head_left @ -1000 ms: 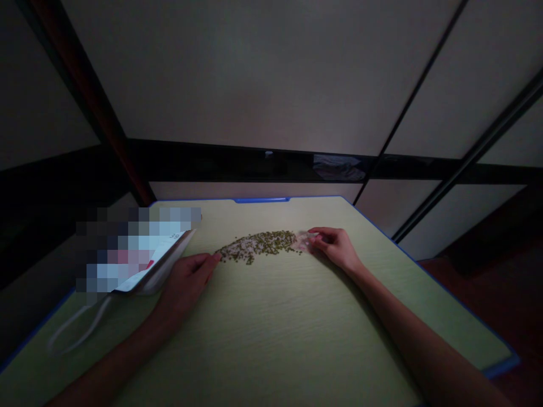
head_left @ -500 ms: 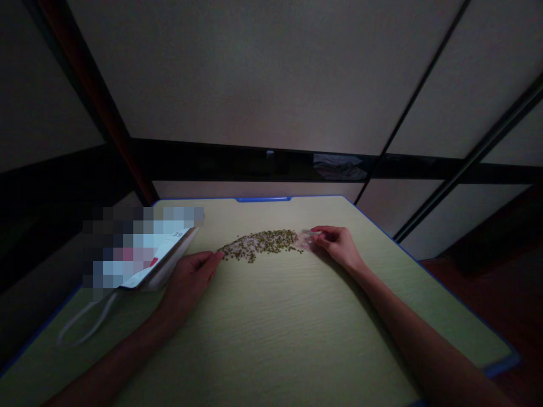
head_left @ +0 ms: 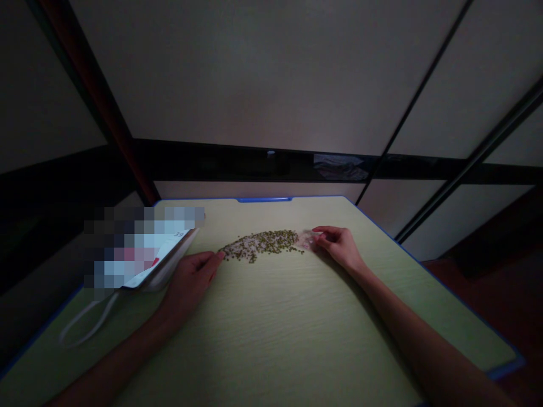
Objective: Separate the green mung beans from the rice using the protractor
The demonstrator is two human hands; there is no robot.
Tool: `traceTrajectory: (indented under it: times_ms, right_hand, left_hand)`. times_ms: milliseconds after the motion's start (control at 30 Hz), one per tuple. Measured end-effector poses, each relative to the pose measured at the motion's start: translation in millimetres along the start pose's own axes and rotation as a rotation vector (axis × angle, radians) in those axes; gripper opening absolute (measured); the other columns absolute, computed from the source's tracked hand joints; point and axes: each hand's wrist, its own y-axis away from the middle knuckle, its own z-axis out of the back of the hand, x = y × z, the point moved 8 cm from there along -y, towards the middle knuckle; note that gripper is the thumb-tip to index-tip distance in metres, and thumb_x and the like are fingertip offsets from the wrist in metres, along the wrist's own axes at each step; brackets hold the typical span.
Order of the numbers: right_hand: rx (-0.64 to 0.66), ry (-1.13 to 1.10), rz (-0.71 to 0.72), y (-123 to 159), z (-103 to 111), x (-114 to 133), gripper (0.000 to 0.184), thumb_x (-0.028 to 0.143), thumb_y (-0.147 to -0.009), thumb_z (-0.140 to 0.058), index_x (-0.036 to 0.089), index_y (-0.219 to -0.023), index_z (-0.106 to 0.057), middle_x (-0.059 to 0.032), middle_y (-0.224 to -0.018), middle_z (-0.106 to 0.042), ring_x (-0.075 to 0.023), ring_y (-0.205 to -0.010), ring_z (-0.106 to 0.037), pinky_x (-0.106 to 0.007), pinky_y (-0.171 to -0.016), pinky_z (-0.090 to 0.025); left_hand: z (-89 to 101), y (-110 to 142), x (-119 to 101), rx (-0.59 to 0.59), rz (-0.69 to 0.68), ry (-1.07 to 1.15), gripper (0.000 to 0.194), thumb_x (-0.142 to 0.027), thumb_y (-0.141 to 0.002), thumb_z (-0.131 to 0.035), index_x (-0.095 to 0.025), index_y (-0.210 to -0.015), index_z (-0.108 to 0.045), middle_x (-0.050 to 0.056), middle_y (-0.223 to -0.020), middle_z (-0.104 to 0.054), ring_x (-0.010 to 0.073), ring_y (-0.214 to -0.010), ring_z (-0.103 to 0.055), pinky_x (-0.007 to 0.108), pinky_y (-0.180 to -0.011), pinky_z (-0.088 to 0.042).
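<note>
A long heap of small green beans [head_left: 282, 240] mixed with pale grains lies across the table. At its left end, the fingertips of my left hand [head_left: 197, 271] are pressed together against the edge of the heap; anything between them is too small to make out. A paler, pinkish-white patch of grains [head_left: 304, 239] adjoins the right end. Beside that patch my right hand [head_left: 337, 246] has its thumb and fingers curled inward in a pinch, with the index finger a little raised. What its fingertips hold is not clear.
A lit phone [head_left: 163, 246], partly pixelated, leans on a pale stand at the left of the table. A white loop strap [head_left: 85, 322] trails from it. The blue-edged table [head_left: 271, 328] stands before cabinet panels [head_left: 254, 73], with a crumpled cloth [head_left: 339, 167] in the dark gap.
Little differs. The whole view has shifted very slightly, and both hands stay at the two ends of the heap.
</note>
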Motion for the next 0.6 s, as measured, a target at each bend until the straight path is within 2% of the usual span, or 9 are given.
traceTrajectory:
  times_ms: [167,600]
  right_hand:
    - [-0.021,0.022,0.015,-0.1,0.8,1.2,0.035,0.030,-0.062,-0.057,0.007,-0.087,-0.067,-0.0016,-0.053,-0.057,-0.0105,-0.044,-0.046,-0.022,-0.042,-0.036]
    - [0.047,-0.026,0.038,3.1,-4.6,7.1,0.035,0.032,-0.060,-0.059,0.008,-0.084,-0.067,0.0000,-0.050,-0.054,-0.0111,-0.044,-0.048,-0.023,-0.043,-0.037]
  left_hand:
    - [0.1,-0.1,-0.7,0.007,-0.014,-0.008,0.037,-0.042,-0.069,-0.048,-0.020,-0.042,-0.035,-0.007,-0.038,-0.031,0.0078,-0.036,-0.030,0.022,-0.037,-0.024]
    - [-1.0,-1.3,1.5,0.014,-0.007,0.001,0.036,-0.041,-0.069,-0.047,-0.020,-0.043,-0.035,-0.008,-0.037,-0.030,0.0069,-0.036,-0.029,0.021,-0.038,-0.023]
